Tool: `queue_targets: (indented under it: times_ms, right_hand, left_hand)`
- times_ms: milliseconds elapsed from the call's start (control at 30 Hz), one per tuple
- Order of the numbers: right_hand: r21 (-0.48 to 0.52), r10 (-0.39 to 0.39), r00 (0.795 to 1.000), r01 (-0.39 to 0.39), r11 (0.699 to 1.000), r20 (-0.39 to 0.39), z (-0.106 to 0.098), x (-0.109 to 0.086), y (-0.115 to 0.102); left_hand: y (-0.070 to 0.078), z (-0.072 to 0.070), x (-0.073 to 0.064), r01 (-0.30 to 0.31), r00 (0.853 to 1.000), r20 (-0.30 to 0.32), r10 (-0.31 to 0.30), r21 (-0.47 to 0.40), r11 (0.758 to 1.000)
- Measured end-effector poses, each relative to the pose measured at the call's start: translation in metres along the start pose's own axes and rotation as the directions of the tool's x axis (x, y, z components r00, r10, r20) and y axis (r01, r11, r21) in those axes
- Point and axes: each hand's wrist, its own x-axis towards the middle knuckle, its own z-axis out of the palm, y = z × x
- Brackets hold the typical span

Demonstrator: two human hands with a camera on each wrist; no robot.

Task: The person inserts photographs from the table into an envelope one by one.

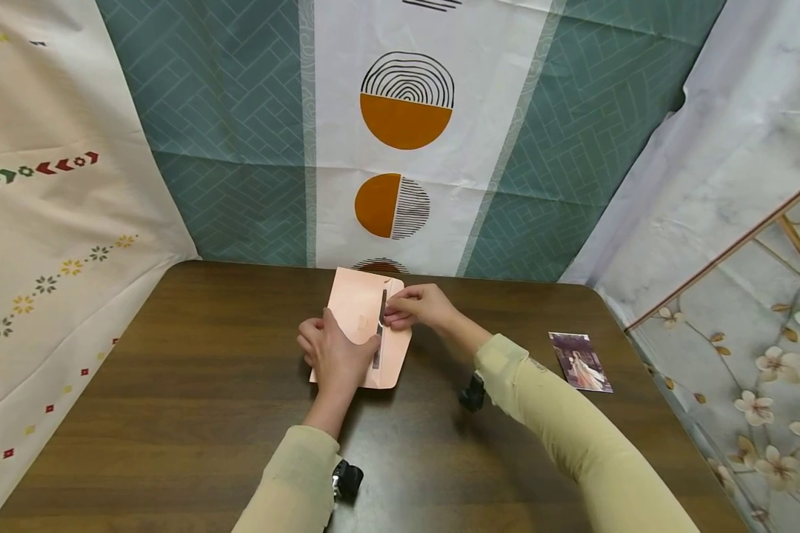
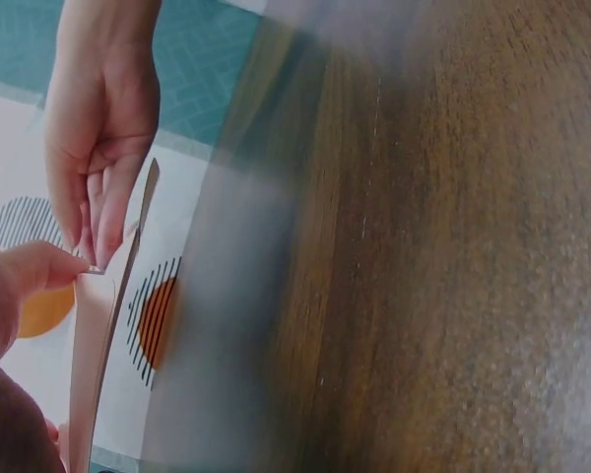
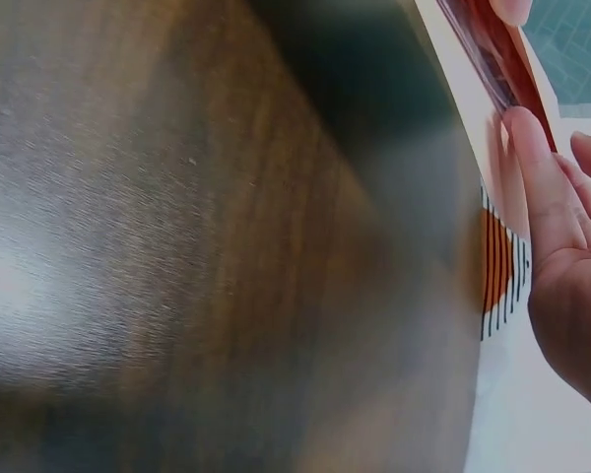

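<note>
Envelope, pale pink, one: held over the far middle of the brown wooden table, its flap open to the right. Left hand: gripping the envelope, thumb pressed at the opening, fingers about the left side. Right hand: fingers and thumb gathered at the opening, apparently pinching the inner photo print by its edge (the fingertips partly cover the spot). Condition of the work, as judged: inner print mostly inside, a dark strip showing along the opening; flap not folded over. Second print: photo of a figure in a pale dress, lying at the table's right, well apart from both hands. Not legible: the inner print's subject, only a glossy reddish-dark band in the right wrist view. Cut off: most of the left hand in that view. Edge-on: the envelope, in the left wrist view.
</note>
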Motion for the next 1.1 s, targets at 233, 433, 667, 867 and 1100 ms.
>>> queue_targets:
  times_ms: [233,433,667,867,1100]
  right_hand:
    - [0.07,-0.009,1.0,0.009,0.998,-0.002,0.001,-0.011,0.004]
    - [0.049,-0.021,1.0,0.022,0.999,-0.012,-0.008,-0.02,0.002]
    - [-0.105,-0.043,0.998,0.039,0.994,-0.037,-0.041,-0.034,-0.003]
    - [-0.214,-0.07,0.997,0.061,0.975,-0.037,-0.079,-0.053,-0.005]
    - [-0.327,-0.087,0.994,0.059,0.943,-0.072,-0.125,-0.078,-0.004]
  left_hand:
    - [0.001,-0.001,-0.001,0.001,1.0,0.005,-0.001,0.004,1.0]
    - [-0.001,0.001,-0.002,0.002,1.0,0.015,-0.002,0.01,1.0]
    - [-0.001,0.001,-0.001,0.009,1.0,0.014,-0.009,0.008,1.0]
    - [-0.004,0.001,-0.001,0.014,1.0,0.019,-0.014,0.002,1.0]
    - [-0.006,0.0,-0.001,0.008,1.0,0.018,-0.008,0.002,1.0]
